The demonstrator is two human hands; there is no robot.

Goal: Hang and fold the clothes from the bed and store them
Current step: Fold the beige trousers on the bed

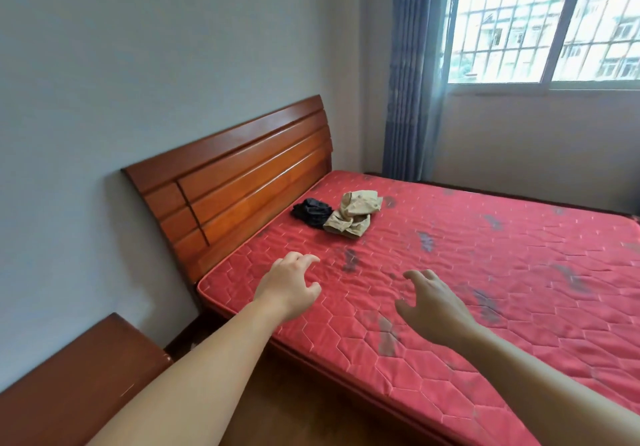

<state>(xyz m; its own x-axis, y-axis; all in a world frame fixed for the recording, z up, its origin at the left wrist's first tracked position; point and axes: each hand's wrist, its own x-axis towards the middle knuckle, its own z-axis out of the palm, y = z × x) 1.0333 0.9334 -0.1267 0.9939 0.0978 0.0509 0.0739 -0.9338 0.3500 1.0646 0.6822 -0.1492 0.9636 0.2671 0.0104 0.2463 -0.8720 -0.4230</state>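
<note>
A crumpled beige garment (355, 217) lies on the red quilted mattress (485, 272) near the headboard. A bunched black garment (311, 211) sits right beside it on its left, touching it. My left hand (289, 284) reaches out over the near corner of the mattress, fingers loosely spread, holding nothing. My right hand (431, 301) is stretched forward over the mattress too, fingers relaxed and empty. Both hands are well short of the clothes.
A wooden headboard (239, 182) stands against the grey wall on the left. A wooden bedside cabinet (79, 376) sits at the lower left. A blue curtain (412, 74) hangs beside a barred window (554, 19) at the far right.
</note>
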